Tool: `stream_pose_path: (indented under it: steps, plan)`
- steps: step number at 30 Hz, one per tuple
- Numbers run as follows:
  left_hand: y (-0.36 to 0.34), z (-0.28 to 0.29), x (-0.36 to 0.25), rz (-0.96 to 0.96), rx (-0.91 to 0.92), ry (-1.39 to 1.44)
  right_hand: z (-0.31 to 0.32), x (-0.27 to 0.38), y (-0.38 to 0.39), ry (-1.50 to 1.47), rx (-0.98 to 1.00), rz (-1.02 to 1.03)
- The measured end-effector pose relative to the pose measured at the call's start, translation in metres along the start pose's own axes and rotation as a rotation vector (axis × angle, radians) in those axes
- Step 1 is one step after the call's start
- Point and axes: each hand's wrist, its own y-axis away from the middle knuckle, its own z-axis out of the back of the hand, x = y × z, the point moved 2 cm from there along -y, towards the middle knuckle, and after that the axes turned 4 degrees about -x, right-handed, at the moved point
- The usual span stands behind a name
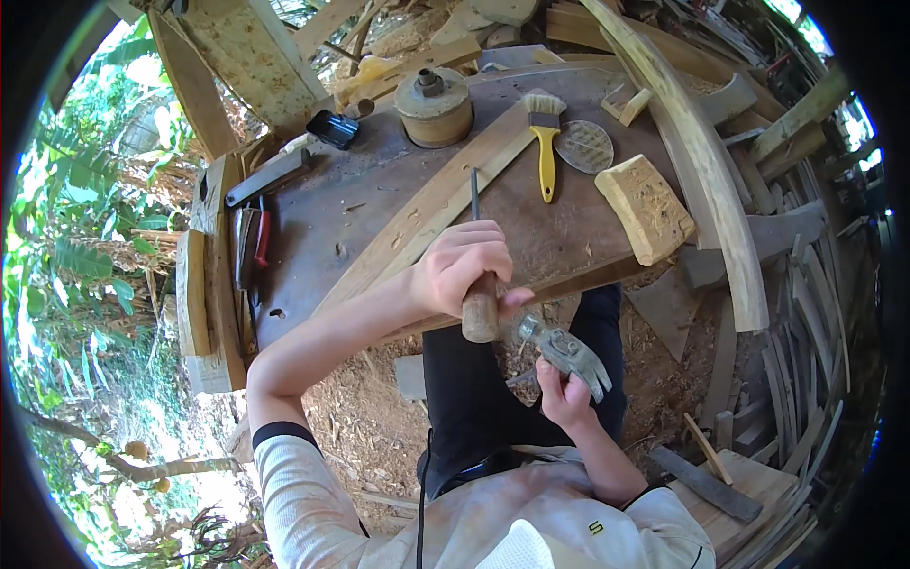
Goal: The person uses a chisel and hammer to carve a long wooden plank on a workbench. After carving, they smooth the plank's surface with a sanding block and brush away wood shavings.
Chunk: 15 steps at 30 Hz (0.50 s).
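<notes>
My left hand (464, 261) is closed round a chisel (481, 315), whose wooden handle end sticks out below the fist. Its narrow metal blade points away from me, over a long plank (393, 237) lying diagonally on the bench; whether the tip touches the wood I cannot tell. Small notches mark the plank. Just right of the chisel handle, my right hand (566, 396) grips a claw hammer (569, 353) close beneath its head. The striking face is near the handle's butt, apart from it. Most of the hammer's own handle is hidden.
On the brown bench (313, 237) lie a yellow-handled brush (546, 152), a round disc (585, 147), a wooden block (646, 209) and a cylindrical weight (434, 109). Red-handled tools (254, 242) sit at left. A long curved timber (706, 152) runs along the right; wood shavings cover the ground.
</notes>
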Motion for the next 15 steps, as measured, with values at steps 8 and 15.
stream_pose_path:
  steps: [8, 15]
  plan:
    - [-0.017, 0.017, -0.022, -0.051, -0.013, -0.091, 0.007, -0.001, 0.005, -0.023, 0.003, -0.069]
    - [0.013, 0.024, -0.025, -0.114, -0.044, -0.076, -0.005, -0.003, 0.001, 0.039, 0.032, -0.019]
